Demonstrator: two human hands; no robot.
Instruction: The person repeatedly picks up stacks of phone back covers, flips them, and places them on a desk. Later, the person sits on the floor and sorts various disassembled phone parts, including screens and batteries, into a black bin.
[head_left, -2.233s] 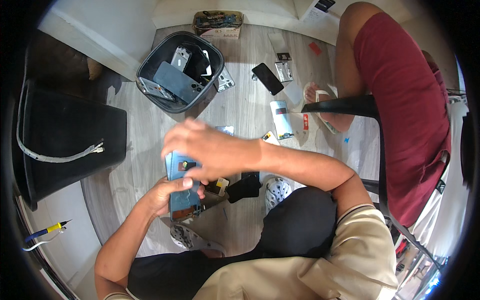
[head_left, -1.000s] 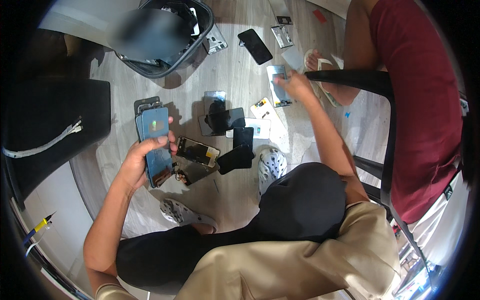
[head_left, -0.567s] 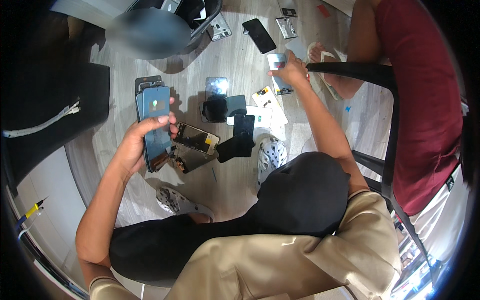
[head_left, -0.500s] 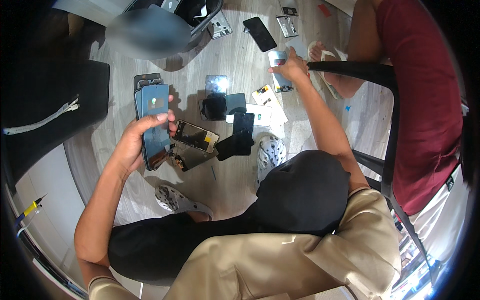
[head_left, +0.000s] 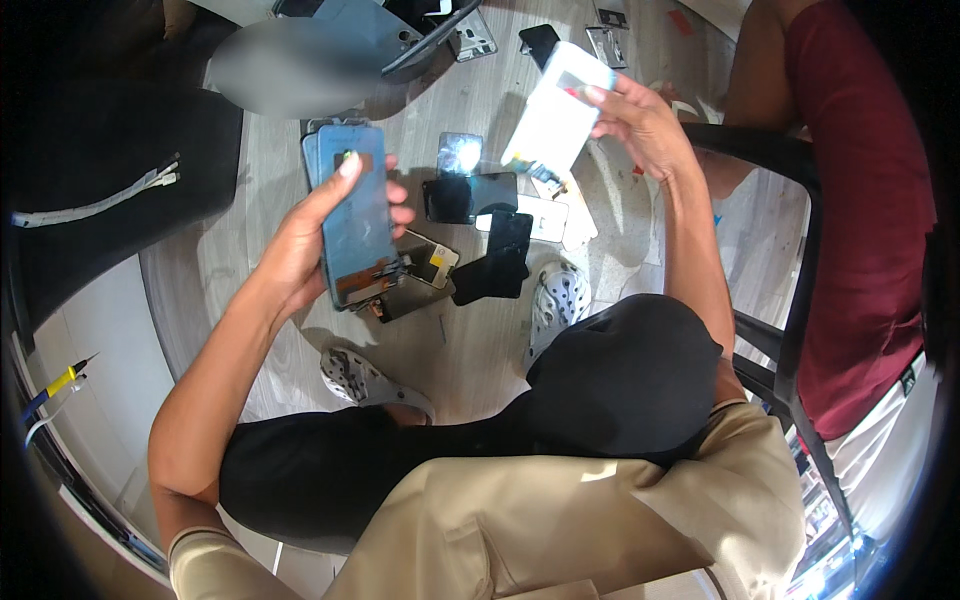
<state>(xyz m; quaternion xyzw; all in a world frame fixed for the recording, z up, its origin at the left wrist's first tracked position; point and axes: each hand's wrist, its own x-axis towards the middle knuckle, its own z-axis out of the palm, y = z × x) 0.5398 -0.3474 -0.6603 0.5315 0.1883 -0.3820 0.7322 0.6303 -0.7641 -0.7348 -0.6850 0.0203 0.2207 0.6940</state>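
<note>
Left hand point(head_left: 310, 232) grips a blue stack point(head_left: 362, 222), right hand point(head_left: 648, 125) a pale panel point(head_left: 565, 105)

The left fingers point(head_left: 400, 192) are closed around the blue stack, parted only by its thickness: the thumb lies flat on the upper face, and the other fingertips show past the right edge. At least two flat phone panels overlap there, with a copper-coloured ribbon point(head_left: 368, 280) at the end nearest the person.

The right fingers point(head_left: 632, 90) pinch the pale panel by its right side, thumb on top and the rest behind the edge. The panel is tilted, its far end up by the fingers and its ribboned end slanting down to their left. It is held above the floor point(head_left: 480, 385) and partly covers a black phone point(head_left: 539, 42) beyond it.

Between the two sets of fingers, on the floor, lie a small panel point(head_left: 460, 150) catching glare, a dark panel point(head_left: 498, 190) and a white panel point(head_left: 545, 218). Nearer the person than these are two crossed black screens point(head_left: 490, 278). A gold-edged screen point(head_left: 437, 262) sits just below and right of the left fingertips.

Beyond the left fingers stands a bin point(head_left: 430, 42) of phone parts. To the right of the right fingers, a chair arm point(head_left: 755, 150) juts in front of a seated person in red shorts point(head_left: 860, 200).
</note>
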